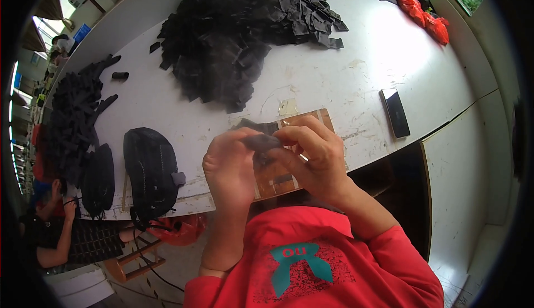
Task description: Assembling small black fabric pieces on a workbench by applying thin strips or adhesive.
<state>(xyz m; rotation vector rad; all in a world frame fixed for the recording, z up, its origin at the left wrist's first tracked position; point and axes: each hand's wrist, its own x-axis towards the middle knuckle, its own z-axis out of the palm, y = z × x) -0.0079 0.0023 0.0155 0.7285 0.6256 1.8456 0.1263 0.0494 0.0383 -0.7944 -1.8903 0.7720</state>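
Observation:
Both my hands are raised over a brown wooden board [321,120] at the table's near edge. A small dark grey fabric piece [261,142] is stretched between them. My left hand [229,160], a little blurred, has its fingers closed on the left end of the piece. On the other side, my right hand [318,155] pinches it between thumb and forefinger. More dark fabric lies on the board behind and below my fingers, partly hidden by them.
A big heap of black fabric pieces [222,35] covers the far middle. Dark strips [72,113] are piled at left, near a black backpack [150,169]. A phone [395,113] lies right; red plastic bags [414,9] sit far right. Another person's arm [64,233] shows at left.

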